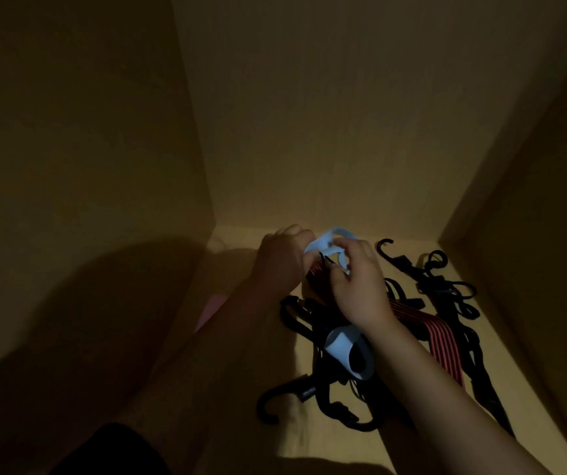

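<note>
Head view, first voice: Where is the pale blue paper-like band (338, 234)?
Second voice: Far middle, round the end of the red-and-black striped elastic cord (426, 320). The left hand (283, 260) and right hand (360, 286) both pinch it with curled fingers.
First voice: And the risk?
Second voice: A hard tug could tear it, or drag the cord into the black plastic hooks (386, 246) at the right.

The scene is dim and yellow-brown. The pale blue band (330, 238) is the brightest patch, and it is blurred. Left of the band a soft shadow covers the floor (312, 443). Above the band the walls (309, 114) bow with wide-angle distortion. Right of it the black cords (453, 293) lose detail.
</note>
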Demonstrator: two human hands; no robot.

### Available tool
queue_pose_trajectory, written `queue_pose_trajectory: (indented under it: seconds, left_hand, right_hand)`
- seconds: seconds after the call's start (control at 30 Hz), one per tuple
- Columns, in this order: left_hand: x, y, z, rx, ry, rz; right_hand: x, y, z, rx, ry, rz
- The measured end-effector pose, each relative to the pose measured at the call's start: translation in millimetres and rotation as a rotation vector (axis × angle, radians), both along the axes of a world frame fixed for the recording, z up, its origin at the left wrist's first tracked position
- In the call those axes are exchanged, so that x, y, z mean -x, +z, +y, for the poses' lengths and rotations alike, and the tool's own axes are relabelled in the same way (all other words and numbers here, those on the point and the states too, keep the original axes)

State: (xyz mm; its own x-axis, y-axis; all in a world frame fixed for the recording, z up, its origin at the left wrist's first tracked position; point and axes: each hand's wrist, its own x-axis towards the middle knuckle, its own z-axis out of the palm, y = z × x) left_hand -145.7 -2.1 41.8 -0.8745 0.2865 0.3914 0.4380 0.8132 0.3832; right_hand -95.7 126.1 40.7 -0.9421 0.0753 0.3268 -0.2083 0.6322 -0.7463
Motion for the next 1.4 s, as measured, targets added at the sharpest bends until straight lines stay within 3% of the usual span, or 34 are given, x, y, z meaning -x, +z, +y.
queue_pose_trajectory:
  seconds: [0.13, 0.27, 0.4, 0.53, 0.67, 0.73, 0.8, 0.9, 1.07, 1.23, 1.4]
  left_hand:
    - [-25.3, 26.4, 5.1, 0.040, -0.133, 0.142]
    - [-49.1, 43.2, 10.6, -0.007, -0.218, 0.162]
    - [-65.7, 38.3, 14.4, -0.267, -0.173, -0.082]
    - [-71.3, 14.4, 19.5, -0.341, -0.076, -0.284]
    - [-78.3, -0.1, 25.9, -0.398, -0.138, -0.446]
    - [-80.5, -0.3, 30.2, -0.341, -0.186, -0.452]
    - [-79.3, -3.7, 34.0, -0.180, -0.130, -0.296]
    - [-88.5, -7.4, 40.5, -0.181, -0.061, -0.054]
    - [-102.0, -25.8, 56.2, 0.093, -0.032, -0.250]
    - [-103.1, -32.5, 62.0, 0.090, -0.036, -0.282]
    - [-103.6, -41.4, 63.4, 0.241, -0.035, -0.121]
  right_hand:
    - [-4.1, 12.1, 14.6, -0.054, 0.003, 0.121]
    - [-5.6, 21.3, 24.2, -0.074, 0.112, 0.043]
    - [-22.8, 23.1, 29.0, 0.139, 0.114, -0.095]
    - [-44.9, 17.2, 34.7, 0.209, 0.077, -0.160]
    - [-59.9, 8.9, 48.1, 0.210, 0.005, -0.199]
    - [-66.4, 7.0, 55.0, 0.237, -0.018, -0.214]
    - [-71.1, 6.9, 60.7, 0.337, -0.059, -0.223]
    - [-72.5, 6.7, 66.8, 0.426, -0.142, -0.232]
    - [-74.6, 1.2, 70.2, 0.459, -0.189, -0.338]
    - [-79.5, 5.5, 71.1, 0.570, -0.200, -0.465]
    - [-84.9, 5.0, 69.9, 0.685, -0.136, -0.483]
